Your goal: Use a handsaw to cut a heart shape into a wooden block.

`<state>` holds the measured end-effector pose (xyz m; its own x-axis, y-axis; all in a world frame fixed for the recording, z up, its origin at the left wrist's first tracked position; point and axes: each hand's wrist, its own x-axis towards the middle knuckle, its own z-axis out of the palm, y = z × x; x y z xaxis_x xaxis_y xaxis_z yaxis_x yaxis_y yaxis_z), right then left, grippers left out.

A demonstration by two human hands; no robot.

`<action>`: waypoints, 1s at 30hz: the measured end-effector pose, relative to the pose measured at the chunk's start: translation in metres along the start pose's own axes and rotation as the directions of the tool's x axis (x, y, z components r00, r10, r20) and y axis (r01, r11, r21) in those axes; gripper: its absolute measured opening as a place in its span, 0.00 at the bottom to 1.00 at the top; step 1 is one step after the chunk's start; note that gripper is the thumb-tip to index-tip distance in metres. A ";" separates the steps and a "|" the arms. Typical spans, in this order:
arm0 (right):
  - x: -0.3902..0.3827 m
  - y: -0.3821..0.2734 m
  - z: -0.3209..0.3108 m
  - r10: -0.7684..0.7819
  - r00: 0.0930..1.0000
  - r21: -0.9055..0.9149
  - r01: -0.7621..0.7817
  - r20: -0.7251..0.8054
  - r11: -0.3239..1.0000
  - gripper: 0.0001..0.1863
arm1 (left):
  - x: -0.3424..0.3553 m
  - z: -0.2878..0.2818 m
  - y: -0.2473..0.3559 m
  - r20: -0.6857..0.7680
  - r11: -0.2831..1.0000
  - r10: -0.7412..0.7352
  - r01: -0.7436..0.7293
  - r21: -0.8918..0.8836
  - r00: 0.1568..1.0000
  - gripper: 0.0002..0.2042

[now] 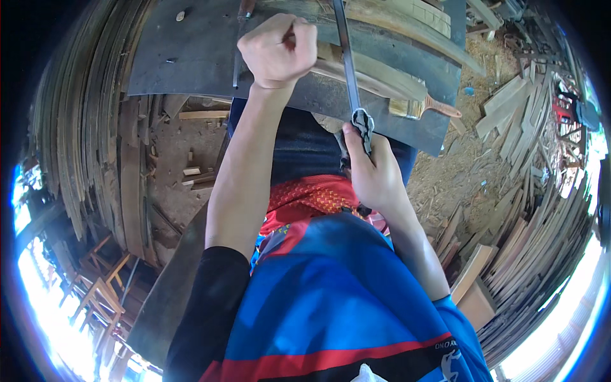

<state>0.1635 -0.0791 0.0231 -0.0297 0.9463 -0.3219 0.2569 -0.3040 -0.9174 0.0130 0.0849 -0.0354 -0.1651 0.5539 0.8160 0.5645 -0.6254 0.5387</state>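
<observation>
My left hand [277, 51] is clenched in a fist over the dark worktop [178, 44], its thumb side up; whatever it may hold is hidden. Behind it lies a thin tool with a wooden handle [247, 9], partly covered by the fist. My right hand [372, 167], closed at the near edge, grips the cloth-wrapped end [361, 127] of a long grey metal bar [345, 44] that extends away from me over the top. Right of the bar, a wide brush [439, 108] with a wooden handle rests beside long wooden pieces [385, 76].
Stacks of planks stand at left [83, 121] and lie at right [528, 267]. Loose offcuts [499, 108] and wood scraps [194, 175] are on the dirt floor. Wooden frames [102, 293] are at lower left, a red object [563, 108] at far right.
</observation>
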 end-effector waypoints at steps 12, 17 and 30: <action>0.042 0.031 -0.018 -0.604 0.795 -0.518 0.540 0.055 0.663 0.15 | 0.012 0.009 -0.003 0.032 0.997 0.028 -0.030 0.066 0.999 0.11; 0.004 -0.025 -0.005 0.402 0.910 -0.083 -0.410 -0.097 0.908 0.23 | 0.009 -0.009 0.004 0.136 0.999 0.038 -0.036 -0.015 0.990 0.13; 0.013 -0.045 0.013 0.342 0.919 -0.028 -0.354 -0.197 0.935 0.15 | 0.002 -0.003 0.025 0.272 0.975 0.100 -0.040 -0.217 0.957 0.10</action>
<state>0.1394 -0.0548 0.0573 0.2505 0.7872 -0.5636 0.2775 -0.6161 -0.7372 0.0247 0.0690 -0.0201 0.1188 0.6171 0.7778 0.3817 -0.7516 0.5380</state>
